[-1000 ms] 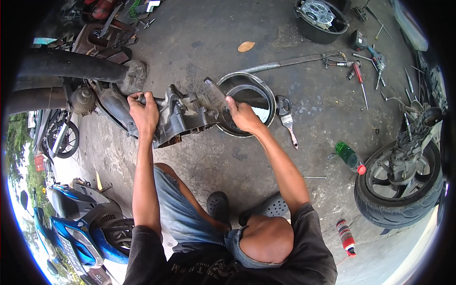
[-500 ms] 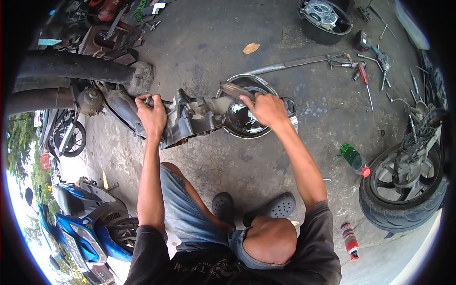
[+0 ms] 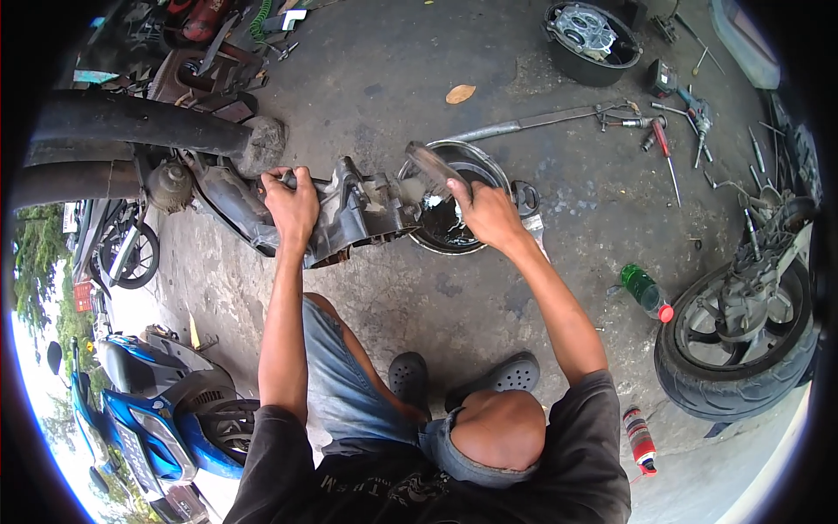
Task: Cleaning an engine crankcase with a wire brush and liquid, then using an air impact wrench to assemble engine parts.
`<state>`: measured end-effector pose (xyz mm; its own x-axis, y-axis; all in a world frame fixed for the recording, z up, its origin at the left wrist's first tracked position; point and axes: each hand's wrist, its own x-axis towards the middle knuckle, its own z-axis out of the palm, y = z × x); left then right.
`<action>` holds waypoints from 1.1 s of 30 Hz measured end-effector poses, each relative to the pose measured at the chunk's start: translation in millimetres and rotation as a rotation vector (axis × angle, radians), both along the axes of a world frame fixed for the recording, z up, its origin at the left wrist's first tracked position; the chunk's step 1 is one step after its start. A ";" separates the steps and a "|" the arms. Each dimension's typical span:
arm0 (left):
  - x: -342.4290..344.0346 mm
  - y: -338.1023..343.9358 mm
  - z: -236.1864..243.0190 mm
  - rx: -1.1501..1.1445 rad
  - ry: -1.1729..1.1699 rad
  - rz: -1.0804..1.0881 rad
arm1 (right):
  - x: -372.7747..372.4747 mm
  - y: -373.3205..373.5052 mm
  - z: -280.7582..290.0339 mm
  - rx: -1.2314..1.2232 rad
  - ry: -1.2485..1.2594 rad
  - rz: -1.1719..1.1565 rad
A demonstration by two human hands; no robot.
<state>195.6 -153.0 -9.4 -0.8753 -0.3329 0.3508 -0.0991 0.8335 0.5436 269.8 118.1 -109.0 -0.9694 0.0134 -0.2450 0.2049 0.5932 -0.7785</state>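
1. Left hand (image 3: 292,214): thumb and fingers pinched on the dark upper edge of the black casing (image 3: 353,214). Grip matches a second ago.
2. Casing: directly left of the round basin (image 3: 439,245), its right end overlapping the rim in view; whether they touch, cannot tell. Long axis runs left to right, dipping slightly rightward; broad end points at the basin.
3. Right hand (image 3: 496,214): closed around the near end of the block brush (image 3: 432,166), thumb along its back.
4. Brush: above the basin. Long axis slants; free end points up-left, away from the person. Bristles blurred, apparently facing down-left.
5. Change: a second ago the brush reached out past the basin's left rim, nearer the casing. It has shifted right, more over the liquid. My reading: drawn back from the casing, scrubbing side over the basin.
6. Just right of the basin: flat paintbrush (image 3: 536,232), partly hidden by the right hand.
7. Beyond: long metal bar (image 3: 532,120), then a dry leaf (image 3: 460,93); farther, a black tub (image 3: 602,77) holding a metal casting (image 3: 583,35).
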 end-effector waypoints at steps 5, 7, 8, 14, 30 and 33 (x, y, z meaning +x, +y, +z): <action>-1.1 -7.3 -5.0 -0.026 -0.007 0.008 | 39.7 -26.2 -22.5 -0.038 0.181 0.063; 1.0 -12.2 -7.8 -0.067 0.025 0.020 | 29.4 -18.2 -23.9 0.082 0.052 -0.072; 0.5 -15.2 -8.2 -0.072 0.027 0.019 | 24.6 -13.3 -20.8 0.078 0.059 -0.063; -2.7 -16.7 -11.6 -0.058 0.052 0.027 | 22.7 -24.4 -23.3 0.088 0.148 -0.072; -1.3 -18.5 -10.2 -0.053 0.041 0.082 | 41.1 -28.6 -49.4 0.132 0.110 -0.139; 1.8 -19.0 -10.9 -0.067 0.050 0.097 | 50.9 -52.1 -26.9 -0.151 0.165 -0.291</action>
